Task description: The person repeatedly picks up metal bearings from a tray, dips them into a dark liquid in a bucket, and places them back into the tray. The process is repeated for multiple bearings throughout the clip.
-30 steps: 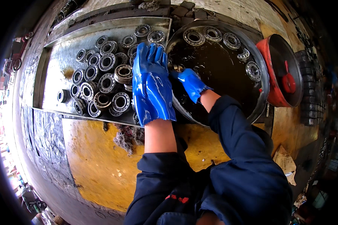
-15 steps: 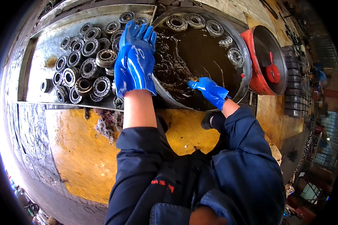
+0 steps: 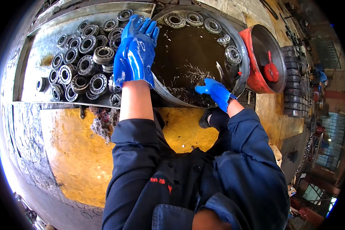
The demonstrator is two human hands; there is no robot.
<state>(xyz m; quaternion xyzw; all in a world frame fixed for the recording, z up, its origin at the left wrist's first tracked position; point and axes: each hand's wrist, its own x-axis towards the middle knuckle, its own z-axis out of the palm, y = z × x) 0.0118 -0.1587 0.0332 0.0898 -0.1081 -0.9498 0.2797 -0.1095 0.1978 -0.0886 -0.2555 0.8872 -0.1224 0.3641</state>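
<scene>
My left hand (image 3: 135, 53), in a long shiny blue glove, lies with its fingers stretched out over the left rim of a round metal tub (image 3: 246, 51). Dark brown liquid (image 3: 184, 48) stands in the tub. At the tub's near side, my right hand (image 3: 215, 92) wears the same kind of glove and is closed low at the liquid. Whatever it grips is hidden. Ripples and pale streaks show around its fingers. Several bearings, among them one bearing (image 3: 233, 55), sit along the tub's far and right inner edge. Left of my left hand, many bearings (image 3: 89, 65) crowd a metal tray.
The shallow metal tray (image 3: 30, 65) adjoins the tub's left side. To the right stands a red drum (image 3: 253, 65) with a red long-handled ladle (image 3: 271, 72) inside. Dark stacked blocks (image 3: 292, 80) lie beyond it. A matted rag (image 3: 101, 128) hangs below the tray's near edge over yellow flooring (image 3: 76, 149).
My right hand has shifted nearer the tub's front right, and the ripples have moved along with it. The left hand stays at the rim. The whole view has shifted slightly.
</scene>
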